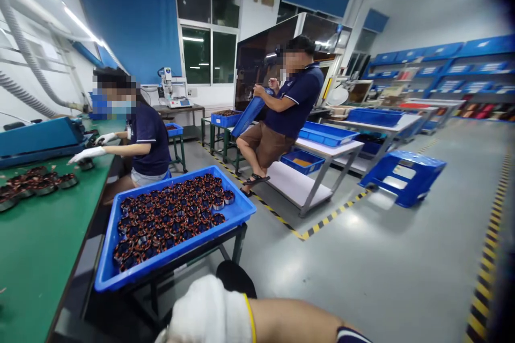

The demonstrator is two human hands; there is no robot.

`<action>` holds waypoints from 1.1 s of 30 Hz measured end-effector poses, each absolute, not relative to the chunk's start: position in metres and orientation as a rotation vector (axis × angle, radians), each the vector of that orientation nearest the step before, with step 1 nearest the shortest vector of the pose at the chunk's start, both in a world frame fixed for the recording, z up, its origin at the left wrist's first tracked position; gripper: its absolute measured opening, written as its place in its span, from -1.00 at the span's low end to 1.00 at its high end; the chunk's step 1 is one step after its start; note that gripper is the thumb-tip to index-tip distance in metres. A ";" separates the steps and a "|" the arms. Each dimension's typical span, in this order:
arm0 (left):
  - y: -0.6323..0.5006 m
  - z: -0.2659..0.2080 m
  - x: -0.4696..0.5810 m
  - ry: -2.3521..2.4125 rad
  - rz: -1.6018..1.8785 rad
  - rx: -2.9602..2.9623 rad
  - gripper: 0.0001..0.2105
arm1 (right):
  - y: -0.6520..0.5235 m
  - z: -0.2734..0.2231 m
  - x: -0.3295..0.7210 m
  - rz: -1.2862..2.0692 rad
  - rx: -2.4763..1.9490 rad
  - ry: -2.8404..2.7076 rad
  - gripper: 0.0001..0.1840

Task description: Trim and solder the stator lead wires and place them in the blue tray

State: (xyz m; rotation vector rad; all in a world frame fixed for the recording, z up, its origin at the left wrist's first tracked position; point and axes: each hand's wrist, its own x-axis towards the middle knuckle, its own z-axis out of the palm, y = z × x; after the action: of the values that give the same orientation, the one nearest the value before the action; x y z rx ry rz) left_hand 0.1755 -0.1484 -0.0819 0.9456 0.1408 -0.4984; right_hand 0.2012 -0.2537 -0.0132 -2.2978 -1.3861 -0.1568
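Observation:
My right hand (205,311) wears a white glove with a yellow-edged cuff and is at the bottom edge of the head view. Its fingers are cut off or turned away, so I cannot see what they hold. The bare forearm runs to the right. My left hand is out of view. Beyond my right hand, a blue plastic tray (241,213) rests on a dark stand. It carries rows of round metal motor stators (173,214) with copper windings. To the left, more stators (40,182) lie on the green workbench (36,257).
A seated co-worker (148,134) in white gloves handles a stator at the bench. Another person (298,96) leans on a white table, holding a blue tray (251,112). A blue plastic stool (402,174) is on the floor to the right. Black-and-yellow tape (338,214) marks the floor.

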 end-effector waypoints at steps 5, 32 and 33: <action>-0.097 -0.107 0.136 0.387 -0.326 0.776 -0.71 | -0.286 -0.019 0.207 -0.082 -1.844 -0.440 -0.58; -0.078 -0.109 0.135 0.630 0.195 0.459 -0.73 | -0.204 -0.117 0.155 0.197 -1.791 -0.450 -0.39; -0.079 -0.108 0.135 0.634 0.237 0.479 -0.75 | -0.201 -0.116 0.155 0.226 -1.744 -0.435 -0.38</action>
State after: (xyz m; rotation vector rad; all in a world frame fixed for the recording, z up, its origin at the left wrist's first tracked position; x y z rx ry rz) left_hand 0.1349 -0.0794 -0.1084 0.4790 0.6344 0.2366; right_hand 0.1553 -0.2011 -0.1161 -1.7435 -0.4352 0.2262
